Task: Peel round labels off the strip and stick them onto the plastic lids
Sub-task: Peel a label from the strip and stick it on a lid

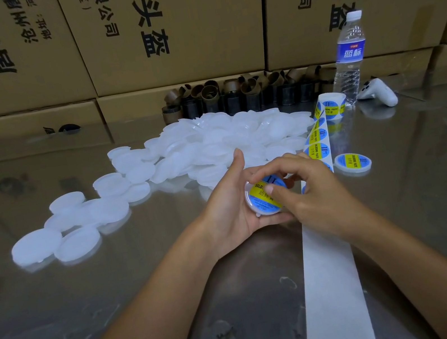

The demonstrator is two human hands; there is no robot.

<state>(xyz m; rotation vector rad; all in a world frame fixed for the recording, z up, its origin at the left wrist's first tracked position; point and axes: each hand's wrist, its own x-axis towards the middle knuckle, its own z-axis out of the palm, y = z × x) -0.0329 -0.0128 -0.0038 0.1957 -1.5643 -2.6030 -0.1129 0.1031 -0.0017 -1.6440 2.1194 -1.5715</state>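
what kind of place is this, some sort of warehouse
Probably a warehouse packing bench: stacked printed cartons behind the table, a heap of blank lids, a pile of empty label-roll cores. The left hand and right hand hold a lid being labelled.

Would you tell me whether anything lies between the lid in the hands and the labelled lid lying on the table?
Yes: the label strip runs along the table between the held lid and the finished lid to its right.
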